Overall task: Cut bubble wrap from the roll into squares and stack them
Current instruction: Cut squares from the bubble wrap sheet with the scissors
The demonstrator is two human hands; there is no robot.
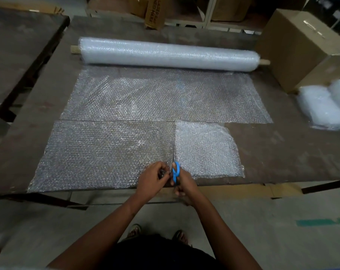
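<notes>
Bubble wrap strip [99,152], left hand [152,177] pinching its edge, right hand [181,184] gripping blue scissors [175,170], cardboard box [301,47] seemingly shut.

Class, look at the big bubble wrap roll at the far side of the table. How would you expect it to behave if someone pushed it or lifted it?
The roll is a long cylinder lying on its side, so a push would probably make it roll. Being bubble film, it is likely light for its bulk. The core sticking out at each end suggests it stays fairly straight when lifted.
</notes>
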